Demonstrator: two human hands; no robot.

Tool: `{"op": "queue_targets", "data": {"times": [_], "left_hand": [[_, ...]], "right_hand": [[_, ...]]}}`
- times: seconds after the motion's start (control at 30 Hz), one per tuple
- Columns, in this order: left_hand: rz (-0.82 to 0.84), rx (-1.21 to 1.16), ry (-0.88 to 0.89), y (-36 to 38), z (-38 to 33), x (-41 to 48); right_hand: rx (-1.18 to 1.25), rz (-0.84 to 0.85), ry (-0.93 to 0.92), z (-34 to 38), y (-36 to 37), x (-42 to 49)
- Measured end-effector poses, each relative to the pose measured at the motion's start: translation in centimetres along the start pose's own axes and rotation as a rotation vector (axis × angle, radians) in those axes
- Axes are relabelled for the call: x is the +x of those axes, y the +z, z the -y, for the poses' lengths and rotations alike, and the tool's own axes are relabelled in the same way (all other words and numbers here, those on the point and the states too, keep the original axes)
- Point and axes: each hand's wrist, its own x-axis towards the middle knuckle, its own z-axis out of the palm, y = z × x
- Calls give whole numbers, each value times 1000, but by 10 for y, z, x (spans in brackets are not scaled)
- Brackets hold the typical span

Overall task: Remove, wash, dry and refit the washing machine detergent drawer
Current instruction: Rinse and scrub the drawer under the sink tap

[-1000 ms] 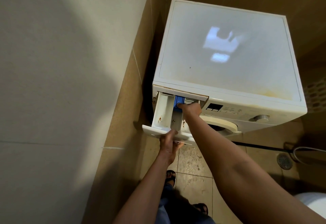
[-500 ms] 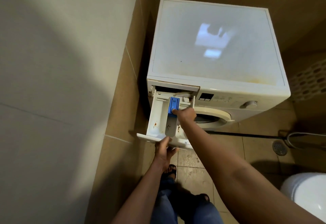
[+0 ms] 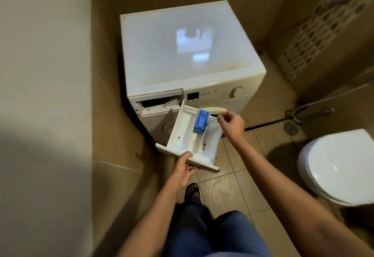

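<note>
The white detergent drawer (image 3: pixel 183 133) is fully out of the white washing machine (image 3: pixel 182 54) and hangs in the air in front of it, tilted to the right. It has rusty stains inside and a blue siphon cap (image 3: pixel 200 121) in the middle compartment. My left hand (image 3: pixel 185 167) grips the drawer's front panel from below. My right hand (image 3: pixel 230 124) hovers just right of the drawer's rear end, fingers loosely curled, holding nothing. The drawer slot (image 3: pixel 159 103) in the machine's top left front gapes dark and open.
A plain wall (image 3: pixel 44 95) stands close on the left. A white toilet (image 3: pixel 340 165) with its lid down is at the right. A floor drain (image 3: pixel 291 127) and a hose lie on the tiled floor beyond it. My legs and a sandalled foot (image 3: pixel 192 191) are below.
The drawer has come fully out of its slot and swung to the right. My right hand has left the blue cap and moved off to the drawer's right side.
</note>
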Motion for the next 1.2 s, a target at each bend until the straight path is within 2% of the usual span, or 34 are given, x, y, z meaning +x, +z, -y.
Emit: {"op": "queue_targets", "data": {"times": [0.23,0.4,0.53,0.87,1.2], "left_hand": [[198,212,-40,75,38,-21],[308,409,-101,130,99,-43],[405,571,-161,170,163,-69],[632,916,-335,261,326,-138],[862,1221,-474,383,478,-177]], "right_hand": [[168,-280,239,-81,-130,-40],[265,-423,350,-154,-219,-119],[339,-643,440,-208,-287,-193],[480,-958,654,-322,-392,-369],[585,-1271,831,-409,-487,-465]]}}
